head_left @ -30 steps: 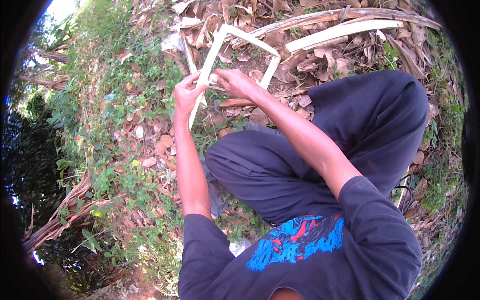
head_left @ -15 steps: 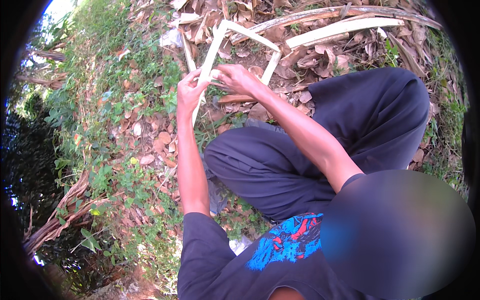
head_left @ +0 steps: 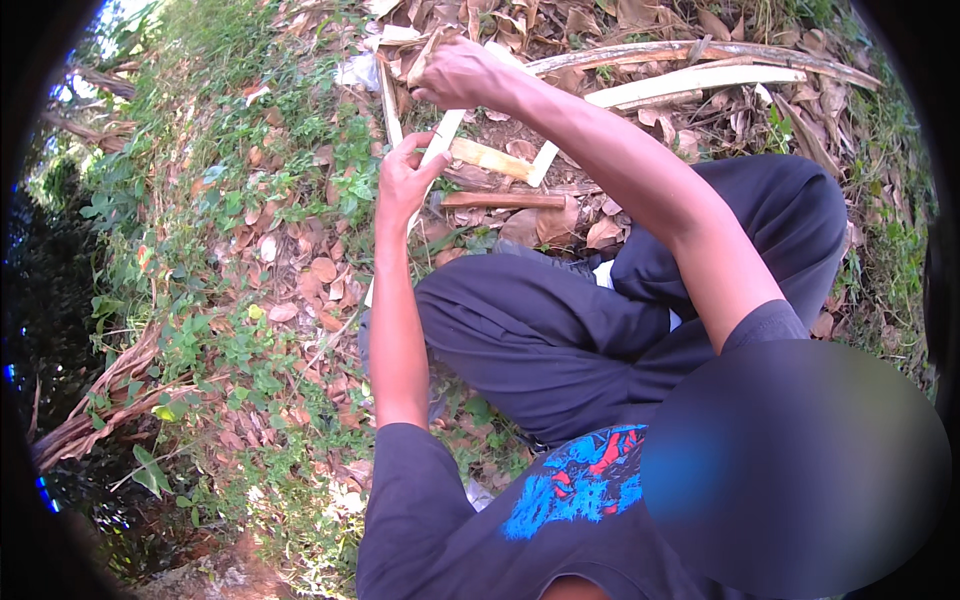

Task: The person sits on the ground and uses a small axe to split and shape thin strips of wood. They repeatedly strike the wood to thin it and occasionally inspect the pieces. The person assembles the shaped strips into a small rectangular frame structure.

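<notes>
A long pale plant strip, bent into angled lengths, runs through my left hand. Thumb and fingers of that hand pinch it from both sides. Beyond it, my right hand is closed near the strip's upper part and covers some of it. A brownish end shows at those fingers; what exactly they grip is hidden. Right of my left hand, a yellowish folded length slants down to a sharp bend with a short pale piece.
At the far right, a split pale stalk and a long curved brown stalk lie on dry leaves. A brown stick rests before my folded legs. Green plants cover the left side, with dry fibrous stalks.
My right hand has moved up and away from beside my left hand, to the strip's upper part. My left hand has shifted slightly right, keeping its pinch. The folded length has dropped lower.
</notes>
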`<state>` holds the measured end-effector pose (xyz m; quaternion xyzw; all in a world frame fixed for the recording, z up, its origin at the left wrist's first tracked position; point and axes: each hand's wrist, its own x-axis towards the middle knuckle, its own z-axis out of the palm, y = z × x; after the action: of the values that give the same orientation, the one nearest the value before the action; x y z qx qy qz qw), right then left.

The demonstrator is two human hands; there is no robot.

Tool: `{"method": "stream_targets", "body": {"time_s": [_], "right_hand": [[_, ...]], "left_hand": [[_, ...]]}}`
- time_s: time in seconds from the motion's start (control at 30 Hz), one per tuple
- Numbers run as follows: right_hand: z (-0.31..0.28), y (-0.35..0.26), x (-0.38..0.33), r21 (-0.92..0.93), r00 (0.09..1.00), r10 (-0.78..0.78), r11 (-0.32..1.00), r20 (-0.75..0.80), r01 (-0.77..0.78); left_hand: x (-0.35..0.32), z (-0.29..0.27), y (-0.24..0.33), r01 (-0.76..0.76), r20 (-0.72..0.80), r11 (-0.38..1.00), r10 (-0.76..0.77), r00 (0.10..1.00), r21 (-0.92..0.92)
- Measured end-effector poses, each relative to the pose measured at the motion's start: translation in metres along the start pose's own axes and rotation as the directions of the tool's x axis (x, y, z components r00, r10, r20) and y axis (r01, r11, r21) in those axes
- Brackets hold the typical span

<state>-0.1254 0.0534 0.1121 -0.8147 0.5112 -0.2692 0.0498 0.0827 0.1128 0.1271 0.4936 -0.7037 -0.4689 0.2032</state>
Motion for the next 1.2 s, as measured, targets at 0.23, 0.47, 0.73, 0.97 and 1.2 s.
{"method": "stream_targets", "body": {"time_s": [0.23,0.47,0.73,0.97,1.2], "right_hand": [[0.012,0.012,-0.027,-0.002,0.990,-0.048,0.999,0.130,0.048],[-0.007,-0.011,-0.029,-0.030,0.960,0.047,0.999,0.276,-0.040],[0.011,0.016,-0.040,0.031,0.988,-0.043,0.999,0.151,0.039],[0.001,-0.001,-0.041,-0.097,0.995,0.007,0.995,0.101,0.003],[0.000,0.006,-0.046,-0.086,0.976,0.152,0.986,0.155,-0.140]], "left_hand": [[-0.007,0.008,0.007,-0.048,-0.032,0.976,0.056,0.998,0.213],[-0.036,0.002,0.026,-0.367,-0.224,0.614,0.674,0.704,0.699],[-0.122,0.122,-0.029,-0.308,-0.793,0.809,-0.288,0.537,-0.501],[-0.015,0.141,-0.145,0.324,-0.338,0.464,-0.863,0.377,-0.824],[0.004,0.147,-0.144,0.789,-0.562,0.567,-0.742,0.365,-0.237]]}}
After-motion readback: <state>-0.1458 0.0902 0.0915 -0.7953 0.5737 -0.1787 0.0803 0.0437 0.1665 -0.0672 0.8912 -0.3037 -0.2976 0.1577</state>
